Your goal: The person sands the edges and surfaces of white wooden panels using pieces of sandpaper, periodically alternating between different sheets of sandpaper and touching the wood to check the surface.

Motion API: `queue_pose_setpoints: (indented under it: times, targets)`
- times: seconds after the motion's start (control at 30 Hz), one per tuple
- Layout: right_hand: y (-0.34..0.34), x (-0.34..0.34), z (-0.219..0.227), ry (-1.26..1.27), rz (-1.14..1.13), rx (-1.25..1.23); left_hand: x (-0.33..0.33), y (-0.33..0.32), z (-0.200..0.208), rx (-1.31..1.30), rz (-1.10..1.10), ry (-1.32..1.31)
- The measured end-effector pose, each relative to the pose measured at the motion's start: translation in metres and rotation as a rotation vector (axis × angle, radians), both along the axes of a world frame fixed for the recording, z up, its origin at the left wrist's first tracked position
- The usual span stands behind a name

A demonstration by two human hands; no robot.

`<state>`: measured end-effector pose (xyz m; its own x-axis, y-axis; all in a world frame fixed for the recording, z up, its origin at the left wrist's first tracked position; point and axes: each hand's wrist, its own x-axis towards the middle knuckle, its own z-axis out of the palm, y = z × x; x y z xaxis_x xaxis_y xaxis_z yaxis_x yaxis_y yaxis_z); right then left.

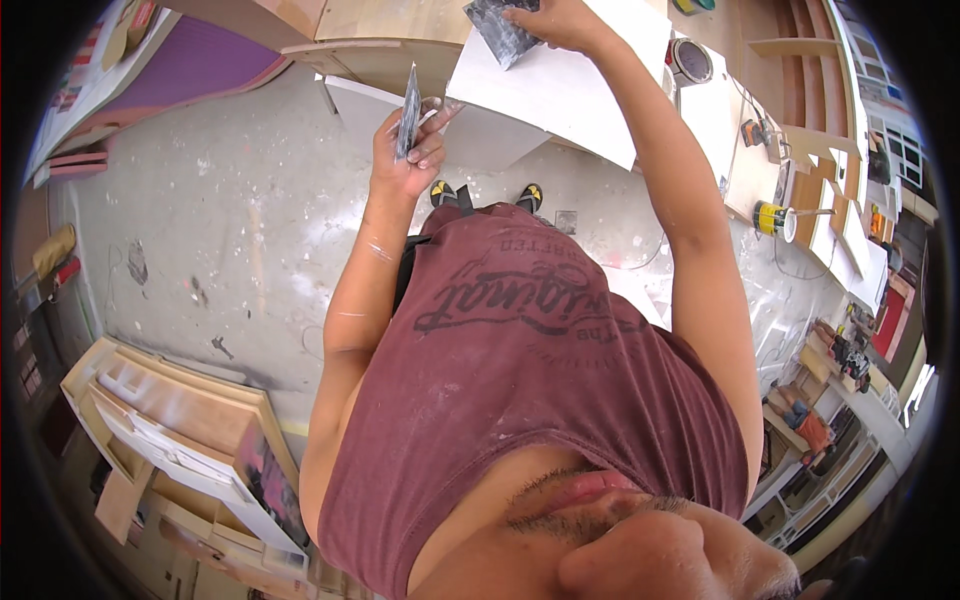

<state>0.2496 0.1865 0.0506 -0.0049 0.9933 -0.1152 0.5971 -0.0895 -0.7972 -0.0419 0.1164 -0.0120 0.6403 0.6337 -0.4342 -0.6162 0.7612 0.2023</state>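
Holding in the left hand (418, 165) a narrow grey blade (409, 112), upright and nearly edge-on to view, with fingers partly curled and one stretched toward the near corner of a white board (575, 95). Cannot tell whether touching that edge, nor make out the blade's full face. Gripping in the right hand (566, 24), with the grasp mostly closed, a dark smeared plate (500, 40) over the board's left part. Cannot judge whether pressed to the surface or held just above. Loses part of the right hand and the plate's top end to the upper frame edge. Past the right forearm, can see a tub (690, 62) with contents hard to make out, and lower down a yellow-and-black tin (768, 219) with something slim jutting out. Standing in dark-and-yellow shoes (532, 196) on a speckled grey floor (240, 230), with legs mostly hidden below a maroon shirt (560, 390).
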Motion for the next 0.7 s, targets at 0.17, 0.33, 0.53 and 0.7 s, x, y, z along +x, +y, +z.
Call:
queue_pose_setpoints:
  times: [0.17,0.33,0.53,0.7]
  targets:
    - [-0.004,-0.006,0.003,0.053,-0.025,-0.059,0.000,0.002,0.001,-0.004,0.003,0.032]
    - [0.003,0.028,0.004,0.179,-0.109,-0.151,0.006,0.005,0.003,-0.005,-0.016,-0.011]
    - [-0.007,-0.003,0.023,0.044,-0.044,-0.129,0.004,0.003,0.000,-0.001,0.005,0.042]
    - [-0.007,-0.003,-0.022,0.222,0.153,-0.028,0.011,0.000,0.000,-0.007,0.046,0.072]
